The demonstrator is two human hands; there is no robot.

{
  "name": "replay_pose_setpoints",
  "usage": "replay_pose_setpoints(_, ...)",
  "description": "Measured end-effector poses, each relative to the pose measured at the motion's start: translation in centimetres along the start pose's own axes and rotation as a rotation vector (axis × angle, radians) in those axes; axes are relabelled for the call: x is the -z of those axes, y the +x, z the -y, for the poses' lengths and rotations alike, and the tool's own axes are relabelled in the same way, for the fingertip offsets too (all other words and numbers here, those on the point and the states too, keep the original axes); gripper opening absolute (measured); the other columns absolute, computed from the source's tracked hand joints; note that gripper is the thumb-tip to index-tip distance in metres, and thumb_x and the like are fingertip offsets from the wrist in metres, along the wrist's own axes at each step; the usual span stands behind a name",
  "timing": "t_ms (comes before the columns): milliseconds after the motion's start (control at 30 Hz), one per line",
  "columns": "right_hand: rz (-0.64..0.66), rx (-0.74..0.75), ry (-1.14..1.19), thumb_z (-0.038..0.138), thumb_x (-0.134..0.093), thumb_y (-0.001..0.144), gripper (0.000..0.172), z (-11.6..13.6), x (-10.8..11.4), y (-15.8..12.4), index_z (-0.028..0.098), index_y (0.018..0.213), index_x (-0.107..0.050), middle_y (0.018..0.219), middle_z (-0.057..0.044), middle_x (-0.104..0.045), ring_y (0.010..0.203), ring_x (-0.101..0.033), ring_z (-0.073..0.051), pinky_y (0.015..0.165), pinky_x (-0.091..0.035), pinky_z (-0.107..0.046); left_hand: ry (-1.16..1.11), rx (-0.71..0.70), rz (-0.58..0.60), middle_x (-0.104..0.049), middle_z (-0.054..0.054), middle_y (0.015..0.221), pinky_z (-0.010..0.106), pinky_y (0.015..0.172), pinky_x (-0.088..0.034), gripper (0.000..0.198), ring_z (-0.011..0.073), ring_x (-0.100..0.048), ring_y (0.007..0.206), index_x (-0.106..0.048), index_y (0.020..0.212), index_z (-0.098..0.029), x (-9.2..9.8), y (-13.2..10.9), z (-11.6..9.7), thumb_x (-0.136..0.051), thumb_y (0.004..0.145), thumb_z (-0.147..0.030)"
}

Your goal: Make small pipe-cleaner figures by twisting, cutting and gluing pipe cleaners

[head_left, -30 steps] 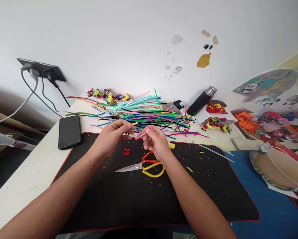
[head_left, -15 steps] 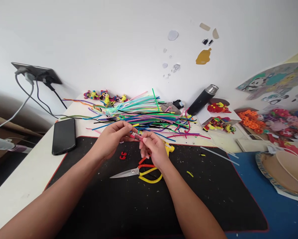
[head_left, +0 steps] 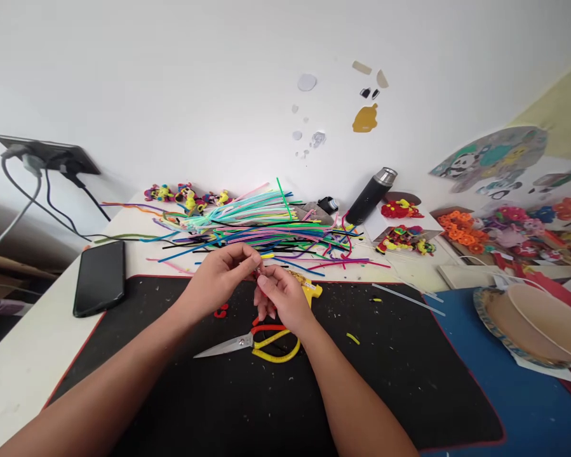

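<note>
My left hand (head_left: 222, 277) is closed, its thumb and index finger pinched together. From that pinch a short yellow pipe cleaner piece (head_left: 267, 256) sticks out to the right. Close against it, my right hand (head_left: 285, 297) has thumb and index finger pressed together at the same spot; what lies between them is mostly hidden. Below the hands, scissors (head_left: 265, 344) with red and yellow handles rest on the black mat (head_left: 209, 406). A yellow glue gun (head_left: 312, 291) lies partly behind my right hand. Small curled red pieces (head_left: 221, 311) are beside my left wrist.
A large pile of coloured pipe cleaners (head_left: 266, 222) spreads along the wall. Left stands a phone (head_left: 99, 278) lying flat; at the back right is a black thermos (head_left: 371, 195). Translucent sticks (head_left: 409, 299), yellow scraps (head_left: 352, 338) and a round tray (head_left: 495, 317) are to the right.
My hands have drawn closer together, and the reddish piece seen between them earlier is now mostly covered by fingers. The whole view has shifted slightly.
</note>
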State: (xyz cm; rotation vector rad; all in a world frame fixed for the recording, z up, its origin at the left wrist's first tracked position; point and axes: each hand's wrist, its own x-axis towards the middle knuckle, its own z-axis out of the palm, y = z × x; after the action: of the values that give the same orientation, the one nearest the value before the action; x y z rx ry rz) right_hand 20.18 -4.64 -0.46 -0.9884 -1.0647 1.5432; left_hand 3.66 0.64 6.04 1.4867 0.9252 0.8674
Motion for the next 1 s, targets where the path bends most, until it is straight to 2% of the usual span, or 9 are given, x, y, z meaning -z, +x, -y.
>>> replay_pose_setpoints(100, 0.042, -0.010, -0.034, 0.068, -0.070, 0.092, 0.049, -0.1, -0.5, -0.3, 0.021, 0.099, -0.058, 0.066, 0.003, -0.069, 0.040, -0.062, -0.012, 0.036, -0.031, -0.019, -0.072, 0.037, 0.000, -0.076, 0.005, 0.080, 0.032, 0.071, -0.055, 0.038, 0.0210, -0.066, 0.073, -0.073, 0.079, -0.021, -0.3, 0.0, 0.1, -0.080, 0.086, -0.058)
replay_pose_setpoints(267, 0.105, -0.039, 0.035, 0.069, -0.068, 0.093, 0.050, 0.1, -1.1, -0.7, 0.021, 0.100, -0.058, 0.073, 0.000, -0.072, 0.046, -0.069, -0.013, 0.036, -0.031, -0.017, -0.452, 0.143, -0.118, -0.077, 0.006, 0.085, 0.030, 0.064, -0.053, 0.033, 0.0200, -0.068, 0.074, -0.070, 0.078, -0.020, -0.5, 0.0, -0.1, -0.087, 0.079, -0.048)
replay_pose_setpoints(367, 0.080, -0.026, 0.057, 0.069, -0.069, 0.092, 0.051, 0.2, -1.0, -0.7, 0.021, 0.105, -0.057, 0.076, 0.000, -0.073, 0.049, -0.071, -0.014, 0.036, -0.033, -0.018, -0.546, 0.161, -0.093, -0.077, 0.007, 0.086, 0.030, 0.061, -0.055, 0.031, 0.0209, -0.068, 0.074, -0.069, 0.078, -0.020, -0.9, -0.2, -0.4, -0.088, 0.079, -0.044)
replay_pose_setpoints(433, 0.059, -0.013, 0.039, 0.068, -0.070, 0.092, 0.052, 0.1, -1.1, -0.5, 0.021, 0.111, -0.058, 0.077, 0.000, -0.072, 0.048, -0.069, -0.014, 0.036, -0.033, -0.018, -0.539, 0.162, -0.053, -0.077, 0.007, 0.087, 0.029, 0.051, -0.052, 0.031, 0.0200, -0.067, 0.069, -0.068, 0.079, -0.020, -1.3, -0.4, -0.4, -0.087, 0.081, -0.046)
replay_pose_setpoints(533, 0.037, -0.015, -0.004, 0.064, -0.072, 0.091, 0.052, -0.3, -1.4, -0.2, 0.020, 0.115, -0.059, 0.080, 0.001, -0.071, 0.046, -0.067, -0.013, 0.035, -0.033, -0.018, -0.457, 0.170, -0.019, -0.079, 0.007, 0.094, 0.023, 0.036, -0.040, 0.035, 0.0159, -0.060, 0.058, -0.069, 0.082, -0.021, -2.0, -0.8, -0.3, -0.085, 0.082, -0.051)
replay_pose_setpoints(667, 0.016, -0.012, -0.028, 0.061, -0.071, 0.092, 0.044, -0.7, -1.8, -0.2, 0.021, 0.105, -0.059, 0.081, 0.001, -0.069, 0.046, -0.064, -0.011, 0.035, -0.033, -0.019, -0.340, 0.160, -0.003, -0.080, 0.008, 0.100, 0.020, 0.036, -0.035, 0.038, 0.0130, -0.058, 0.055, -0.069, 0.082, -0.020, -2.6, -1.1, 0.0, -0.083, 0.084, -0.056)
replay_pose_setpoints(767, 0.008, 0.012, -0.071, 0.061, -0.070, 0.095, 0.041, -1.0, -1.8, -0.3, 0.022, 0.100, -0.058, 0.076, 0.003, -0.065, 0.043, -0.059, -0.010, 0.038, -0.036, -0.021, -0.296, 0.163, 0.033, -0.081, 0.008, 0.102, 0.021, 0.037, -0.038, 0.038, 0.0132, -0.061, 0.054, -0.069, 0.082, -0.020, -2.8, -1.3, 0.1, -0.081, 0.085, -0.056)
replay_pose_setpoints(933, -0.015, 0.079, -0.191, 0.063, -0.069, 0.097, 0.043, -1.9, -1.5, -0.3, 0.023, 0.090, -0.057, 0.058, 0.008, -0.052, 0.041, -0.047, -0.010, 0.041, -0.035, -0.023, -0.322, 0.193, 0.090, -0.083, 0.008, 0.102, 0.027, 0.046, -0.052, 0.036, 0.0185, -0.070, 0.057, -0.072, 0.085, -0.022, -3.3, -1.5, 0.6, -0.078, 0.087, -0.056)
replay_pose_setpoints(1000, -0.028, 0.086, -0.228, 0.065, -0.065, 0.099, 0.045, -2.1, -1.4, -0.3, 0.023, 0.084, -0.054, 0.053, 0.008, -0.047, 0.042, -0.045, -0.011, 0.042, -0.035, -0.023, -0.322, 0.212, 0.108, -0.082, 0.008, 0.099, 0.029, 0.047, -0.054, 0.036, 0.0194, -0.070, 0.058, -0.073, 0.085, -0.021, -3.5, -1.6, 0.8, -0.079, 0.086, -0.057)
